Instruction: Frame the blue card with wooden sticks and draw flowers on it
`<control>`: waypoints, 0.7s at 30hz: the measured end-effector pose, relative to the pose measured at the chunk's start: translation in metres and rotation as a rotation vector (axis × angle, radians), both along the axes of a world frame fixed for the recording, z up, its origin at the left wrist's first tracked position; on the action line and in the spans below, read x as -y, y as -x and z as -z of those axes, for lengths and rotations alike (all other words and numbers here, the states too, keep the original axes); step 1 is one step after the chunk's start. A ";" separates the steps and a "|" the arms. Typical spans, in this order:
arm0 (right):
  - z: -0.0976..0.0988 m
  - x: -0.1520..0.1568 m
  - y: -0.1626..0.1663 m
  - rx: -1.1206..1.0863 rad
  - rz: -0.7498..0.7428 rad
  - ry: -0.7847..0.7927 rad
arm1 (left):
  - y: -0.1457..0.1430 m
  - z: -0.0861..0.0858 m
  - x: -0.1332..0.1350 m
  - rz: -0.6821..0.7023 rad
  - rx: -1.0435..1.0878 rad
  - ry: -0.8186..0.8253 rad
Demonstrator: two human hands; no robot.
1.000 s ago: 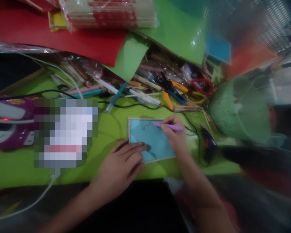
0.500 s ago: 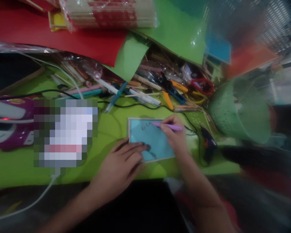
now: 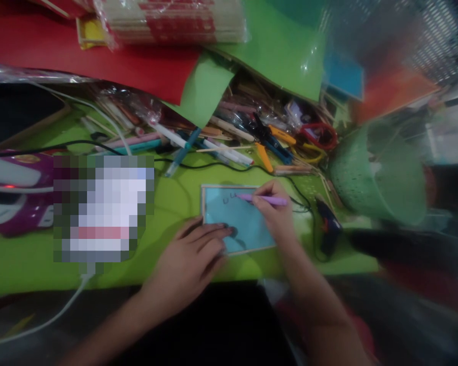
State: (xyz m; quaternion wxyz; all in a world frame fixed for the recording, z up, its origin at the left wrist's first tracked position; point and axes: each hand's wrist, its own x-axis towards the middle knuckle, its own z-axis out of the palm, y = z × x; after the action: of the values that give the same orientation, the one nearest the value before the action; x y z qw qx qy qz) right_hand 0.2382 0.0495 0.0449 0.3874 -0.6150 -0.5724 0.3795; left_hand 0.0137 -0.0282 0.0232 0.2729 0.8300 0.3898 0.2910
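Note:
A small light-blue card (image 3: pixel 238 216) with a pale frame lies on the lime-green table cover (image 3: pixel 171 203). My right hand (image 3: pixel 275 213) grips a purple pen (image 3: pixel 265 200), its tip touching the card's upper part beside a few dark marks. My left hand (image 3: pixel 193 259) lies flat, fingers stretched out, pressing the card's lower left corner.
Pens, sticks, pliers and scissors (image 3: pixel 316 134) pile behind the card. Red (image 3: pixel 80 56) and green paper sheets (image 3: pixel 278 46) lie further back. A green perforated basket (image 3: pixel 374 173) stands right, a glue gun (image 3: pixel 328 223) beside it. A purple device (image 3: pixel 15 188) and cables sit left.
Nothing has visibly changed apart from a very slight shift of the pen tip on the card.

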 end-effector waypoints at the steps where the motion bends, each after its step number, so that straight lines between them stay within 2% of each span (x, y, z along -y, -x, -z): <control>1: 0.000 0.000 0.000 -0.002 0.001 0.005 | 0.000 0.000 0.000 0.000 -0.004 -0.004; 9: 0.001 0.002 0.001 -0.112 0.024 0.005 | 0.000 -0.001 0.000 0.004 -0.010 -0.004; 21: 0.003 0.004 -0.003 -0.088 0.009 -0.014 | 0.000 -0.002 -0.001 0.004 -0.003 -0.003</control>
State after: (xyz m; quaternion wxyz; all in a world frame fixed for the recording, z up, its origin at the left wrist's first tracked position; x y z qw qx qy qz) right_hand 0.2416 0.0458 0.0419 0.4180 -0.5976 -0.5547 0.4006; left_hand 0.0137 -0.0272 0.0248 0.2715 0.8316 0.3884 0.2896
